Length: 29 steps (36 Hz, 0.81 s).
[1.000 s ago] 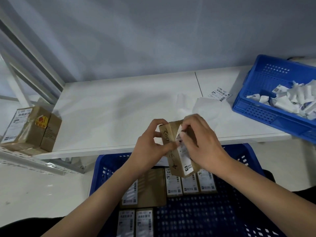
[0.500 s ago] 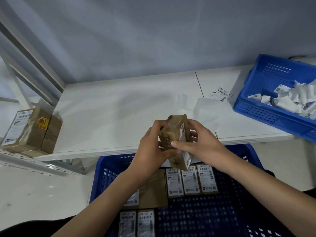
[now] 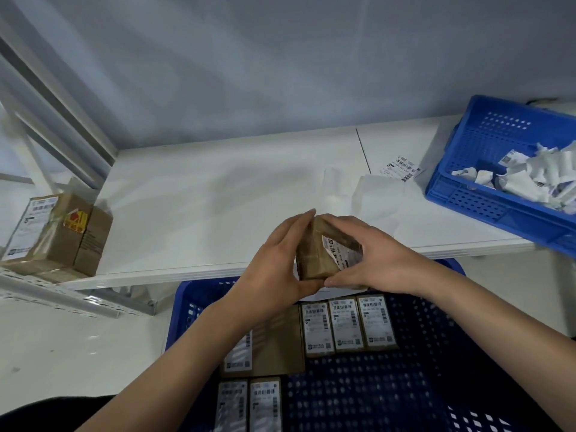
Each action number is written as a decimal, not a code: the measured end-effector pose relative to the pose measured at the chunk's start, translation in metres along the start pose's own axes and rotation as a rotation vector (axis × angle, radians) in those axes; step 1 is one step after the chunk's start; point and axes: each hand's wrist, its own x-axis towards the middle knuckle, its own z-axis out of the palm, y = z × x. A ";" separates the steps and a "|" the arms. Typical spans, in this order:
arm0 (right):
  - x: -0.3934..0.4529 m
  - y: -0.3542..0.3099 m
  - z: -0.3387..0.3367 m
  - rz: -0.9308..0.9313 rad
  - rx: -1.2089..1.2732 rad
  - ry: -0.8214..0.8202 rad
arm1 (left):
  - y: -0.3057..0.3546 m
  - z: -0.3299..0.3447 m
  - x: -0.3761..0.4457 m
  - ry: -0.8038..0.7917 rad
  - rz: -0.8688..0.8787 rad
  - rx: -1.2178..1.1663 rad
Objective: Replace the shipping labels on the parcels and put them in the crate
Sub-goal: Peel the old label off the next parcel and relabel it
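A small brown cardboard parcel (image 3: 314, 257) with a white barcode label (image 3: 339, 251) on its upper right face is held above the table's front edge. My left hand (image 3: 277, 263) holds its left side, fingers straight up along it and thumb under it. My right hand (image 3: 374, 260) covers its right side, fingers laid over the label. Below, a dark blue crate (image 3: 436, 369) contains several labelled parcels (image 3: 344, 325) lying flat in rows.
A white table (image 3: 202, 207) carries a loose barcode label (image 3: 402, 166) and white backing sheets (image 3: 377, 194). A blue basket (image 3: 486, 169) of crumpled old labels sits at the right. Two brown boxes (image 3: 59, 235) stand on the left shelf.
The parcel has been turned between both hands, so the label now faces up and right. My right hand has moved over the label, and both hands sit slightly higher.
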 end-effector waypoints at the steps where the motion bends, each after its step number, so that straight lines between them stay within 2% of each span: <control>1: -0.001 0.000 -0.001 -0.012 -0.009 -0.012 | 0.001 0.000 0.000 -0.006 -0.006 -0.008; 5: -0.002 -0.001 -0.001 -0.022 -0.007 0.010 | 0.000 -0.001 0.000 0.021 -0.035 0.003; 8: 0.000 -0.003 0.001 -0.016 0.059 0.159 | -0.001 -0.001 0.001 0.053 -0.071 0.021; 10: 0.000 -0.003 0.003 -0.034 -0.004 0.222 | -0.003 0.001 0.001 0.068 -0.082 0.046; 16: -0.003 -0.004 0.009 -0.014 -0.030 0.168 | -0.004 0.005 0.001 0.089 -0.059 0.091; 24: -0.003 -0.007 0.011 0.003 -0.028 0.257 | -0.005 0.004 0.000 0.100 0.003 0.058; 29: -0.006 -0.012 0.010 0.036 -0.078 0.241 | -0.004 0.004 0.001 0.119 0.038 0.015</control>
